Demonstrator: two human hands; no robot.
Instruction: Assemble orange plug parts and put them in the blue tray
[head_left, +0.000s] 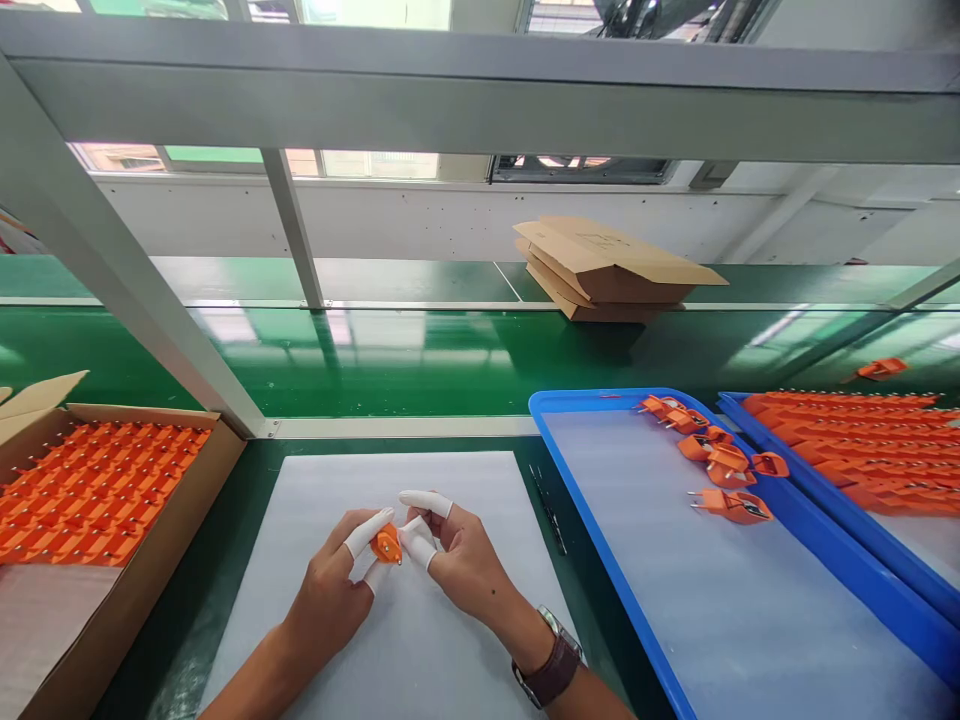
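Above the white sheet, my left hand (334, 585) pinches a small orange plug (387, 543) between fingers in white finger covers. One end of the plug, with a metal pin, faces toward me. Close by on its right is my right hand (457, 550), also in white finger covers and with a watch at the wrist. Its thumb and a finger are pressed together at the plug's side, while another covered finger stretches over the top. Whatever these fingertips pinch is too small or hidden to make out.
A cardboard box (180, 500) with rows of orange plugs stands left. On the right, a blue tray (600, 560) carries several loose plugs, beside a second blue tray (832, 540) full of them. A dark pen-like tool (551, 515) lies between sheet and tray. Flattened cartons (607, 270) sit behind.
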